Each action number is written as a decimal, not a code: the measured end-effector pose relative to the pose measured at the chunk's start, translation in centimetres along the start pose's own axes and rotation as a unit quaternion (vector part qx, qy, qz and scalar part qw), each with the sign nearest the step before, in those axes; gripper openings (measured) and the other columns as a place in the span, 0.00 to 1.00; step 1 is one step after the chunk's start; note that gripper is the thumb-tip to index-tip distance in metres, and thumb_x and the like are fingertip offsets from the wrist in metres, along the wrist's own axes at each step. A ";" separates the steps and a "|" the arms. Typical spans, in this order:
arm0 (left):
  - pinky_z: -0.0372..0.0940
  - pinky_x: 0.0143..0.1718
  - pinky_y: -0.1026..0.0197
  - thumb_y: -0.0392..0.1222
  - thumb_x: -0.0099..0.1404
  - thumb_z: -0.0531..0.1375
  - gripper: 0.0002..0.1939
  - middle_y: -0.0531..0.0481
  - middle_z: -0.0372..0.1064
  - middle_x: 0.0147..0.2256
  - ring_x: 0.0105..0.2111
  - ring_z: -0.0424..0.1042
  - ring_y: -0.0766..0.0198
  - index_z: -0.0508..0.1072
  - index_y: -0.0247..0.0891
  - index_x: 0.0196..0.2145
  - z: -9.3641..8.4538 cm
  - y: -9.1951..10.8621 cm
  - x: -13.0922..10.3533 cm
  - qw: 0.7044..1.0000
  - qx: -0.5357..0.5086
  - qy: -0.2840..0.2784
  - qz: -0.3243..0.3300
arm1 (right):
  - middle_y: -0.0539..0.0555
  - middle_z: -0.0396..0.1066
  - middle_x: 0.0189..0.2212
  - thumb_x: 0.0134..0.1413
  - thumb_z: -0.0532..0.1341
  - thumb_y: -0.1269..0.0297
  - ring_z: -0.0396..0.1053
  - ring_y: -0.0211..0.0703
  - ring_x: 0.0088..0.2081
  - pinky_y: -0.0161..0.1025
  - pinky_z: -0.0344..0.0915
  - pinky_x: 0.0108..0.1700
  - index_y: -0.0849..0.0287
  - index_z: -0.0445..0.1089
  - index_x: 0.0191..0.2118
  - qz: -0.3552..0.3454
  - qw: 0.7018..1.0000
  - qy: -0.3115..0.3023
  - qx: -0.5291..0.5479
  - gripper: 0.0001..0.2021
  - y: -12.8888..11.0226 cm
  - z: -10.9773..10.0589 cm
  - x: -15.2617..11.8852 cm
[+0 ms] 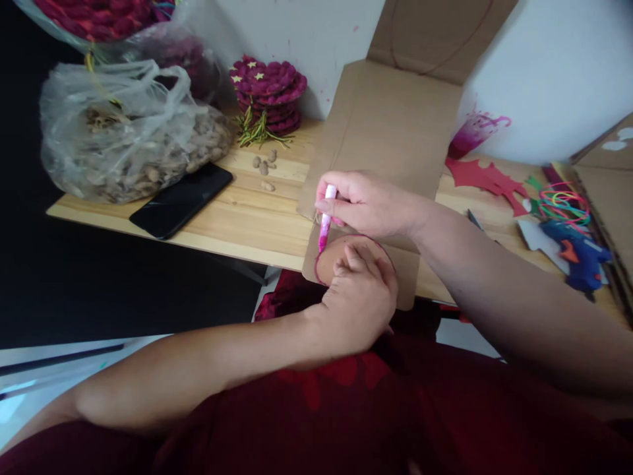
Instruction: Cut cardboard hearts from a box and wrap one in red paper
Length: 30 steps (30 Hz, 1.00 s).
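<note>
Red clothes (297, 422) are nearest me. My left hand (361, 297) is not closed; its bent fingers press the circle (330, 265) on the cardboard's (388, 125) near end. My right hand (368, 203) pinches the pen (325, 224), tip poking out below at the circle's left edge.

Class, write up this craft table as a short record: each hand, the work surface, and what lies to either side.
Left hand: pressing on the round disc
Right hand: holding a pink marker, tip at the disc's edge
Surface: cardboard under the disc
Left side: phone, bag of peanuts
Right side: red paper, glue gun
</note>
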<state>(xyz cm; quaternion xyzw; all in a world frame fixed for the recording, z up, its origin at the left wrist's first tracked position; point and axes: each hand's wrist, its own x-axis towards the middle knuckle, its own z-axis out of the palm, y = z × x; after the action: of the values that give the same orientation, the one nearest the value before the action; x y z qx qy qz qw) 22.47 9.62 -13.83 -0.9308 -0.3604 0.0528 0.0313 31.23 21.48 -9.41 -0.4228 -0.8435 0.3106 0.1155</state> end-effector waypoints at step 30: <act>0.76 0.40 0.41 0.66 0.56 0.68 0.57 0.05 0.60 0.58 0.58 0.67 0.19 0.60 0.17 0.67 -0.1 0.0 -0.1 1.000 -0.001 -0.005 0.006 | 0.48 0.72 0.26 0.65 0.57 0.65 0.64 0.38 0.26 0.38 0.56 0.33 0.58 0.67 0.35 0.104 0.985 0.114 -0.070 0.05 2.9 -2.7 -4.7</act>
<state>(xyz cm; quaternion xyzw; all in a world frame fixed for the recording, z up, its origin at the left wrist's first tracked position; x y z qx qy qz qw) 22.39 9.58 -13.73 -0.9325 -0.3555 0.0572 0.0281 37.22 20.24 -8.82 -0.5481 -0.7956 0.2108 0.1485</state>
